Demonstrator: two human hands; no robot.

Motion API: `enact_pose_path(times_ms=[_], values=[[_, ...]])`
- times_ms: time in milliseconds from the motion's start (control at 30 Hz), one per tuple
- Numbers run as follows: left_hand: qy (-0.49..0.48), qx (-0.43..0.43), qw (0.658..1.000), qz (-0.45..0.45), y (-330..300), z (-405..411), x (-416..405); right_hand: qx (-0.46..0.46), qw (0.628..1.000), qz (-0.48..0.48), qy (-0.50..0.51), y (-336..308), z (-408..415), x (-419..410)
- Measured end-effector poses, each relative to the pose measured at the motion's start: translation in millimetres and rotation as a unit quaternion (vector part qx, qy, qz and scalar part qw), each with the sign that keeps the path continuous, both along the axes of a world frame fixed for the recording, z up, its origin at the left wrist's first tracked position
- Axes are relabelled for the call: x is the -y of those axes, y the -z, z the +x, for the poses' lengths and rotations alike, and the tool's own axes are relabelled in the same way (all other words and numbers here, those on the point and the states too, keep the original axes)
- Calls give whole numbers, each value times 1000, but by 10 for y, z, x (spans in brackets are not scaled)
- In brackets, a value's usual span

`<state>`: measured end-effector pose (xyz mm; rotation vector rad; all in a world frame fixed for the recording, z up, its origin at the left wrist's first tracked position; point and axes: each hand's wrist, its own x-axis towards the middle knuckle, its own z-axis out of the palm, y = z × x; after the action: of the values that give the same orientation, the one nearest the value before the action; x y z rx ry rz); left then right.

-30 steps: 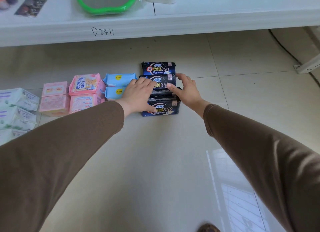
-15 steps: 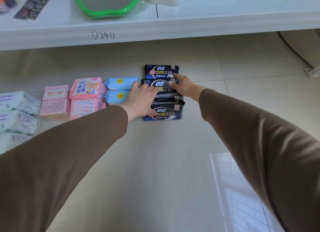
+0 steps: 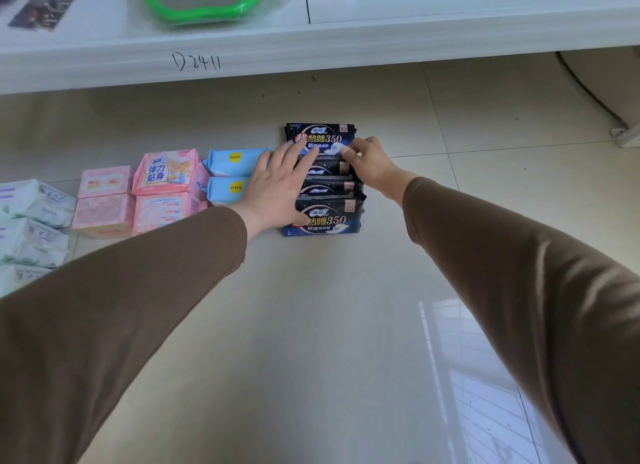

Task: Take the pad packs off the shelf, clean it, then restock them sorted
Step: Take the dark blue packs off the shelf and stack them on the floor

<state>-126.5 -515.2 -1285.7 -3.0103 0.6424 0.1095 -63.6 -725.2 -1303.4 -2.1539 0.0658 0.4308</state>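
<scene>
- The tiled floor (image 3: 311, 325) lies bare from 4 to 8 o'clock of the dark pad packs (image 3: 322, 217), so a hand can pass freely there.
- At 9 o'clock the blue packs (image 3: 230, 172) sit just beside the dark row, with the left hand (image 3: 277, 189) lying flat across the seam; no gap shows.
- Farther toward 9 o'clock, pink packs (image 3: 162, 193) and white packs (image 3: 34, 221) fill the floor.
- At 3 o'clock the right hand (image 3: 370, 165) curls against the row's side; beyond it the tiles are open.
- At 12 o'clock the white shelf edge (image 3: 311, 47) overhangs, with bare floor between it and the row.
</scene>
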Motion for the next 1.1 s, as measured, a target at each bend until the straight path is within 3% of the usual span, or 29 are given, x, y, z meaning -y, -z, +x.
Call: enact_pose_path(times_ms=[167,433,667,967,1100], values=[[-18,-47,998,44,23,28,12,-26,997,64,18,-19,-18,0],[4,-19,999,51,55,3,6,-46,994,2,96,176,427,-110],[12,-7,999,47,93,-11,-4,-24,995,-100,16,241,686,-211],[11,-12,1000,23,99,-75,-11,-1,966,-243,-90,274,789,-96],[9,-5,1000,25,94,-42,12,59,960,-251,-108,193,782,-29]])
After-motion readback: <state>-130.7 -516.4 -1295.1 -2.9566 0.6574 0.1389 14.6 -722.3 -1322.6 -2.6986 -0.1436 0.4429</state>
